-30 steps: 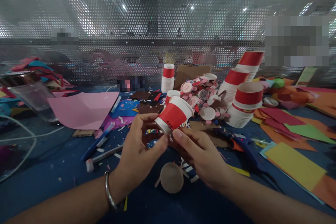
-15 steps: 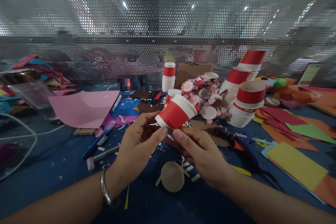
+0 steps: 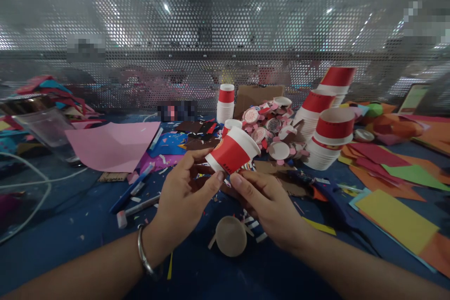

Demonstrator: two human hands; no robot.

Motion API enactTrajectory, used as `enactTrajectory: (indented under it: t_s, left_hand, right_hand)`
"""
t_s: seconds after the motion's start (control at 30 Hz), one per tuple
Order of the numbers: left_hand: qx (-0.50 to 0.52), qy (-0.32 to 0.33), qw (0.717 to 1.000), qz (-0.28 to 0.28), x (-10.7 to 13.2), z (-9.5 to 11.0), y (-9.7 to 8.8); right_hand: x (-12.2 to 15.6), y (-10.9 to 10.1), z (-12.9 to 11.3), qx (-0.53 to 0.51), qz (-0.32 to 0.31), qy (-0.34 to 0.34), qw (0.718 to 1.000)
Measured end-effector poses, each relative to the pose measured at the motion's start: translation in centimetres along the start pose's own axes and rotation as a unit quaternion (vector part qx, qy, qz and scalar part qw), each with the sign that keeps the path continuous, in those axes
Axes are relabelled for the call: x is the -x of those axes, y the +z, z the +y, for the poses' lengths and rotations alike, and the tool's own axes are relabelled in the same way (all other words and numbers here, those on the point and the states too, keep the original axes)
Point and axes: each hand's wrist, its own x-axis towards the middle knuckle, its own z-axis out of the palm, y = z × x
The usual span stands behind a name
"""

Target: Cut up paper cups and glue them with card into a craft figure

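Observation:
A red and white paper cup (image 3: 232,151) is held tilted between both hands, its mouth toward the upper right. My left hand (image 3: 184,192) grips it at the base end, thumb in front and fingers behind. My right hand (image 3: 269,201) pinches its lower side with the thumb; the other fingertips are partly hidden. Below the hands, a round cardboard-coloured disc or cup piece (image 3: 231,236) lies on the blue table (image 3: 197,276), with white paper strips (image 3: 251,225) beside it. Just behind the held cup stands another red and white cup (image 3: 232,125), partly covered.
Stacks of paper cups (image 3: 325,143) stand at the right, near a heap of pink-trimmed cup pieces (image 3: 272,126). A blue glue gun (image 3: 332,204) lies right of my hand. Coloured paper (image 3: 397,215), pink paper (image 3: 114,145), markers (image 3: 131,187) and a clear jar (image 3: 45,126) surround the work area.
The held cup has shifted slightly left and turned a little. Both hands keep their hold, and the things on the table have not moved.

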Motion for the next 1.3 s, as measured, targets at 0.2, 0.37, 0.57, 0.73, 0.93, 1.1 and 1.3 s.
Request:
enactTrajectory:
  t_s: [0.2, 0.37, 0.57, 0.73, 0.93, 1.1, 1.3]
  left_hand:
    - [0.007, 0.009, 1.000, -0.002, 0.1, 0.1, 0.0]
    - [-0.001, 0.006, 1.000, 0.001, 0.2, 0.1, 0.1]
    - [-0.037, 0.017, 0.999, -0.009, 0.0, -0.1, -0.5]
    - [-0.092, 0.060, 0.994, -0.023, -0.1, -0.5, -0.9]
    - [-0.099, 0.072, 0.992, -0.025, -0.1, -0.4, -0.7]
    - [-0.098, 0.040, 0.994, -0.021, -0.2, -0.2, -0.6]
    - [-0.123, 0.041, 0.991, -0.023, -0.1, -0.8, -0.5]
  right_hand:
    - [0.1, 0.1, 0.0, -0.005, -0.009, 0.001, 1.000]
    - [0.2, 0.0, -0.2, 0.005, -0.010, -0.002, 1.000]
    - [0.2, -0.1, -0.2, 0.000, -0.012, -0.007, 1.000]
    - [0.1, -0.1, -0.1, 0.000, -0.014, -0.006, 1.000]
    - [0.1, 0.0, -0.3, -0.002, -0.012, -0.020, 1.000]
    - [-0.1, -0.3, 0.1, 0.013, -0.014, -0.031, 0.999]
    - [0.0, -0.1, 0.7, 0.012, -0.003, -0.036, 0.999]
